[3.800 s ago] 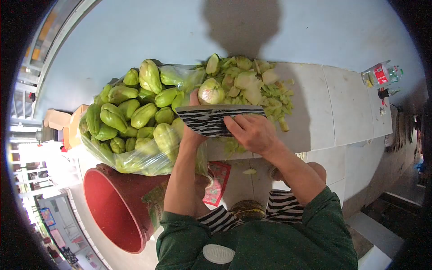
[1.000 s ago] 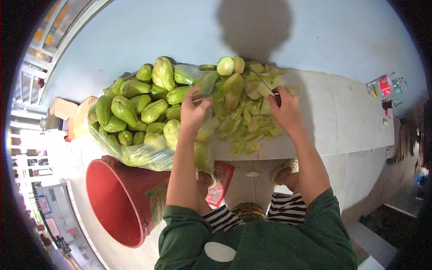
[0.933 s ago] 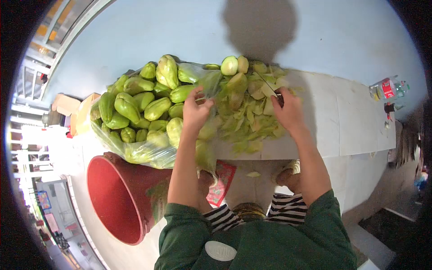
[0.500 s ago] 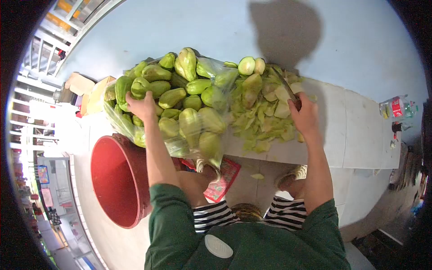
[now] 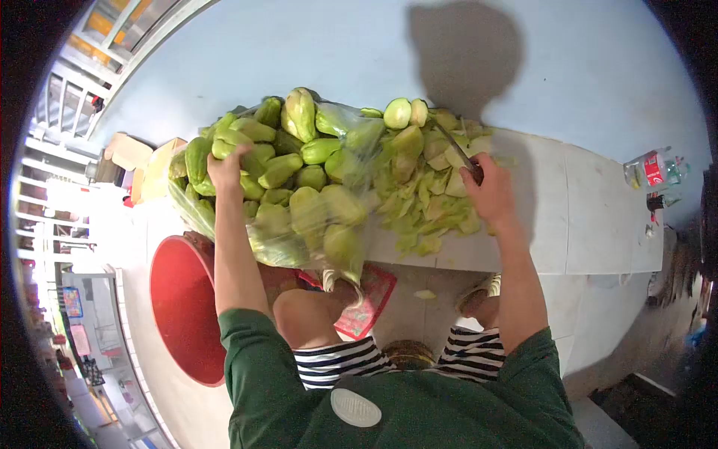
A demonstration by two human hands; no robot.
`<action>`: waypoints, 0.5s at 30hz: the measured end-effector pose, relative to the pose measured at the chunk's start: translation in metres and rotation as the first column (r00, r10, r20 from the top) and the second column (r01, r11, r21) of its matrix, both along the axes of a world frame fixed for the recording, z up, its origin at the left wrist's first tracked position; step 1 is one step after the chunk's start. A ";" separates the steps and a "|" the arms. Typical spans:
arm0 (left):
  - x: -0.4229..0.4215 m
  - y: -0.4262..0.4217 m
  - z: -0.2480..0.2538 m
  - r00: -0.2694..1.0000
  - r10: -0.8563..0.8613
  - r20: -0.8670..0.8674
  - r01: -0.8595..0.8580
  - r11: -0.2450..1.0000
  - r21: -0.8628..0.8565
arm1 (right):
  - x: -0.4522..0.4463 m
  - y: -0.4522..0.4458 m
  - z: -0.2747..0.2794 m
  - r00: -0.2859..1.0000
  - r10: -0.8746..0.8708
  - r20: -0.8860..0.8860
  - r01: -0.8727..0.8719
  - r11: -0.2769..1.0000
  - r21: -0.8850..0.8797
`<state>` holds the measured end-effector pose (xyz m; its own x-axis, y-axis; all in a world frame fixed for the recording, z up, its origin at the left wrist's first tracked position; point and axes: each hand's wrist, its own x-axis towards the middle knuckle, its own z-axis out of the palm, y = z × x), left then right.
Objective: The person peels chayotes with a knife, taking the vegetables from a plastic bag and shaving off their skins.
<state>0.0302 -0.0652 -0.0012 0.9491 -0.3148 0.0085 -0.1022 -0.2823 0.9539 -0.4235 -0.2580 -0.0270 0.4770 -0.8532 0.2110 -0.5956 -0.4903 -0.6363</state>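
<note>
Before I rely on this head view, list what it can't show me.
In the head view:
Knife: handle mostly covered by the right hand.
Left hand: blurred, its hold unclear.
Chayotes: lower ones in the bag, under others.
Plastic bottle: label lettering too small.
Red bucket: part behind left arm.

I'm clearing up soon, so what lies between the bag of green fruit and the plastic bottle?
In the head view: the heap of peelings, the right hand with the knife, then bare tiled counter.

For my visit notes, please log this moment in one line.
left fingers: at green fruit, grip unclear; right fingers: gripping knife; peelings: heaped on tiled surface
</note>
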 end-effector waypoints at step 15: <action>-0.200 -0.047 -0.018 0.451 -0.668 -0.592 0.021 0.671 -0.741 | 0.023 0.046 0.008 0.935 0.188 0.299 -0.067 0.926 -0.372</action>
<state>-0.1695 -0.1123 -0.0191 0.4293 -0.8422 -0.3261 0.7989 0.1857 0.5720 -0.4007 -0.2117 -0.0193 0.4305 -0.6308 0.6456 -0.3031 -0.7748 -0.5549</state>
